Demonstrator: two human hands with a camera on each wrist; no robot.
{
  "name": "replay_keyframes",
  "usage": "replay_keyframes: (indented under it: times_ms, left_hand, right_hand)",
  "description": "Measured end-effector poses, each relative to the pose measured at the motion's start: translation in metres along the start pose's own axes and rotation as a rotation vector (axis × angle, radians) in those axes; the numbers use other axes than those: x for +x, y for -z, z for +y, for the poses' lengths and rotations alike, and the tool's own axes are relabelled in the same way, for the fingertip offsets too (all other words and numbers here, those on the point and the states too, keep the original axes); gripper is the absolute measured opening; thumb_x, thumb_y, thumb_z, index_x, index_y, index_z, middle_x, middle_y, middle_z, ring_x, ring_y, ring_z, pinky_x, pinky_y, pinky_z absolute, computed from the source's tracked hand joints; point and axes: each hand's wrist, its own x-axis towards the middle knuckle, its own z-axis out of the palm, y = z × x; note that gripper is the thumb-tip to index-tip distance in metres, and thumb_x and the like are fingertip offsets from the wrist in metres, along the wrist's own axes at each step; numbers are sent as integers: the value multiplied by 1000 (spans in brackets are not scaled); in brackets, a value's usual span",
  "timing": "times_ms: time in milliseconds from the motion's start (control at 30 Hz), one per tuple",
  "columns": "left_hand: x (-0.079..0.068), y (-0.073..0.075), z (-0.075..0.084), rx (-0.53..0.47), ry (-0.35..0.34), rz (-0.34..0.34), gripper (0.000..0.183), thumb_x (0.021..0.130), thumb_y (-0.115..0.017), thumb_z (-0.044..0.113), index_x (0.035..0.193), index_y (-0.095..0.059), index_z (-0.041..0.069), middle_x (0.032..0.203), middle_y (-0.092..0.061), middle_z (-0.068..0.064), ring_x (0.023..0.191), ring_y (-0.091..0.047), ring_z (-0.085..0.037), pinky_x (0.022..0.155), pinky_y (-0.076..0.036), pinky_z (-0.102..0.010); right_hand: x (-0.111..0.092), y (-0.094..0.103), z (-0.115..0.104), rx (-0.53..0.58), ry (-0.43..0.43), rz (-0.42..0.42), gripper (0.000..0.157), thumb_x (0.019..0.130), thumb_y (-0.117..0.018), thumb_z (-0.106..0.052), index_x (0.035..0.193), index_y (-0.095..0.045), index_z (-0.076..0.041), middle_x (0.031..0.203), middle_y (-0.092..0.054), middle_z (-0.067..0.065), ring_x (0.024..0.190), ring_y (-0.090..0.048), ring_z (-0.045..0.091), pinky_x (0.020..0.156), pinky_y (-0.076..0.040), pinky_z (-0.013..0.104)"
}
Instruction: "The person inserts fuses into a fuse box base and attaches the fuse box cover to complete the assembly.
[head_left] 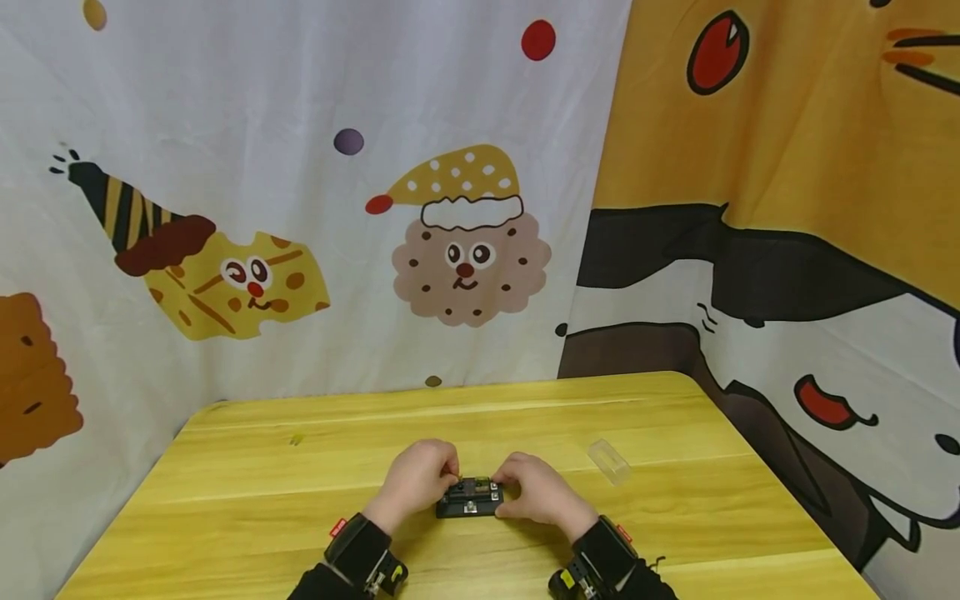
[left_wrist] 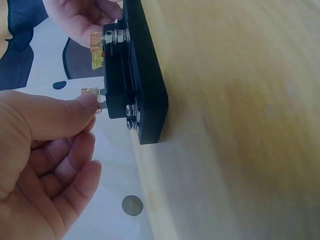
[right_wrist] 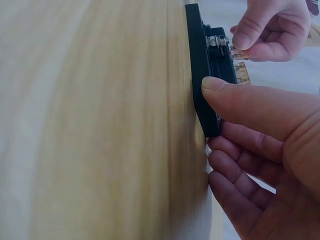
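Observation:
A black fuse block (head_left: 470,507) with metal screw terminals lies on the table between both hands. My left hand (head_left: 422,477) pinches a clear, orange-tinted blade fuse (left_wrist: 95,92) between thumb and forefinger at the block's left end. The fuse's metal prongs show between its body and the block; how deep they sit cannot be told. Farther along the block stand a yellow fuse (left_wrist: 97,60) and an orange fuse (left_wrist: 95,39). At the other end, my right hand (head_left: 542,490) grips the block, thumb (right_wrist: 225,92) on the near side and fingers behind.
A clear plastic case (head_left: 609,462) lies on the wooden table (head_left: 300,517) to the right. Small yellowish pieces (head_left: 296,440), too small to make out, lie at the back left. Behind the table hangs a printed cloth (head_left: 285,83).

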Motion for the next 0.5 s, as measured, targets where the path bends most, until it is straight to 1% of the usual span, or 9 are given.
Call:
replay_keyframes:
  times_ms: [200, 500]
  left_hand:
    - [1, 0, 1, 10, -5, -22, 15, 74, -73, 16, 72, -59, 21, 69, -51, 14, 62, -46, -2, 58, -43, -24]
    - [0, 1, 3, 16, -14, -36, 18, 73, -72, 12, 71, -58, 22, 69, -51, 13, 62, -47, -2, 57, -42, -23]
  right_hand:
    - [1, -2, 2, -6, -5, 5, 41, 67, -77, -33, 103, -66, -15, 97, -57, -6, 87, -53, 7, 81, -45, 29]
    - [0, -1, 1, 10, 2, 12, 39, 67, -77, -30, 101, -66, -14, 97, -57, -5, 87, -53, 8, 81, -45, 29]
